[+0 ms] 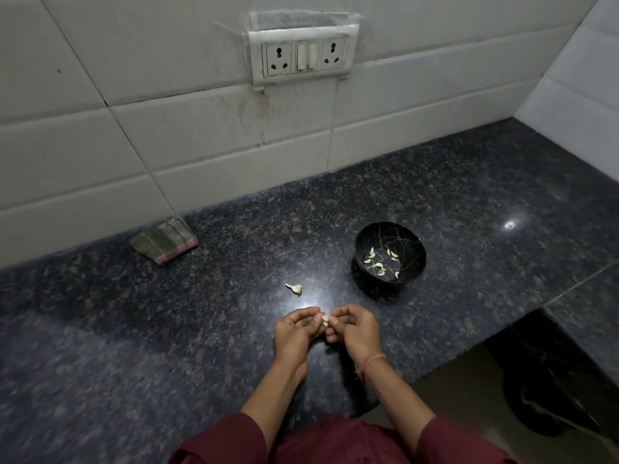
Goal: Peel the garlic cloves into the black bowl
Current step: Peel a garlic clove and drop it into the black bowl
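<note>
A small garlic clove [325,319] is pinched between the fingertips of my left hand [296,331] and my right hand [353,328], low over the dark granite counter [201,329]. Both hands are curled around it, so most of the clove is hidden. The black bowl [410,239] stands to the upper right of my hands, with several pale peeled cloves [380,264] lying inside. A scrap of garlic with papery skin [295,289] lies on the counter just beyond my left hand.
A folded greenish cloth [164,241] lies at the back left against the white tiled wall [201,145]. A double socket and switch plate [303,55] is on the wall. At the right, the counter ends at an edge with a drop [502,363].
</note>
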